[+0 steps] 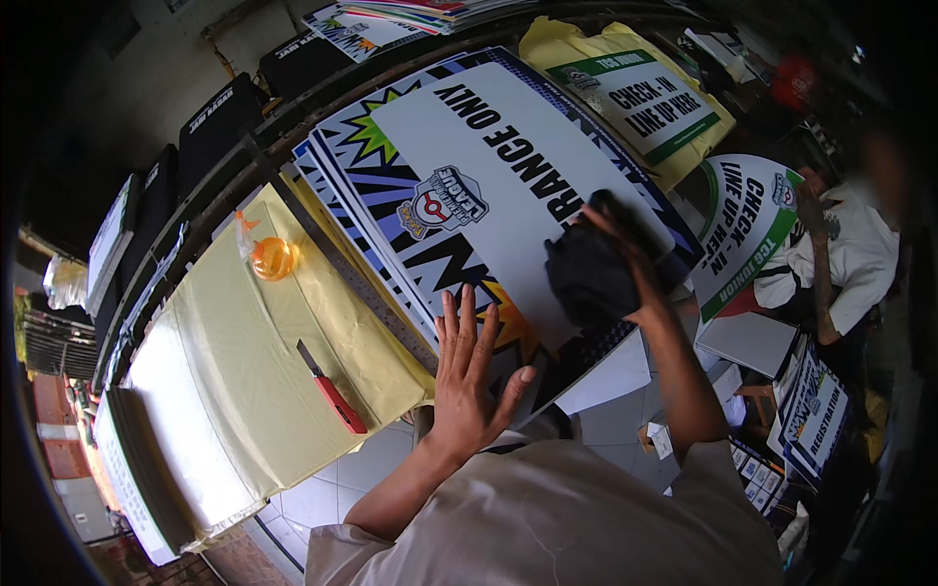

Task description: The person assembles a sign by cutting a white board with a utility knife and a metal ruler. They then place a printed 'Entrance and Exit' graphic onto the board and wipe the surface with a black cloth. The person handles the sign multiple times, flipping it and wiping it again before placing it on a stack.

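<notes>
A large printed sign board (528, 239), white with blue stripes and orange and green bursts, lies on top of a stack of similar boards. My left hand (465, 386) rests on its near edge, fingers stretched and spread, holding nothing. Over the board's right part, my right hand (633, 273) grips a black cloth (583, 272) against the printed face. The hand is smeared by motion, and the cloth partly hides the lettering. Left of the stack, a red box cutter (337, 396) with its blade out lies on a yellow wrapped package (259, 342).
A clear bag of orange liquid (274, 258) sits on the yellow package. Beyond the stack lies a green-and-white sign (640, 103) on yellow wrapping. At the right, another person (850, 244) holds a rounded sign (738, 230). More boards (816, 415) lean lower right.
</notes>
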The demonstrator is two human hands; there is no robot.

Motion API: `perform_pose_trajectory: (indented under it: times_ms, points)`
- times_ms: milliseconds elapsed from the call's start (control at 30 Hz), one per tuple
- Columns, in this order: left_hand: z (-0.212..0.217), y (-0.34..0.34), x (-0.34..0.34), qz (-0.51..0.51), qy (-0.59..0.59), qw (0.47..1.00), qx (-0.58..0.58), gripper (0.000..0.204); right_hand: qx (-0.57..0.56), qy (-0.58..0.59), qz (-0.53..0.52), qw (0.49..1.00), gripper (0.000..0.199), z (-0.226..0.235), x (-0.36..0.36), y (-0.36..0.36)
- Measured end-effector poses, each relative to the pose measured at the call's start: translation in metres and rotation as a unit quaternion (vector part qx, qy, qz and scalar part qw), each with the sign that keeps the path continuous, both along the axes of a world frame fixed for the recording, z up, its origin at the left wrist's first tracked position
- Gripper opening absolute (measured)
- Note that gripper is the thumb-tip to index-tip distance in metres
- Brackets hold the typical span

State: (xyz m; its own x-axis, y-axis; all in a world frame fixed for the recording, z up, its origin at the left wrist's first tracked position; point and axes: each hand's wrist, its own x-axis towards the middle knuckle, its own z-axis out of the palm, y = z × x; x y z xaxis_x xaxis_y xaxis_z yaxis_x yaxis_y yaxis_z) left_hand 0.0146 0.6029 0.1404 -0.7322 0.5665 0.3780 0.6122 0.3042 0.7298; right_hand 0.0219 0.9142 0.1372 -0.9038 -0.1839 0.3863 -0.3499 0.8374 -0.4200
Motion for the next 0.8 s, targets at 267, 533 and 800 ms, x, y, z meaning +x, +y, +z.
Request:
perform_pose_trajectory:
  times_ms: [267,533,800]
  points:
    - [0.010,0.034,-0.021,-0.013,0.050,0.985,-0.162,0.095,0.020,-0.042,-0.206,0.977,0.049,-0.012,0.028,-0.012]
    - [-0.009,0.042,-0.015,0.025,0.052,0.974,-0.220,0.116,0.063,-0.071,-0.116,0.989,0.054,0.003,-0.018,-0.045]
    - [-0.002,0.046,-0.015,0.002,0.062,0.967,-0.248,0.113,0.060,-0.031,-0.231,0.971,0.044,-0.038,-0.121,0.043]
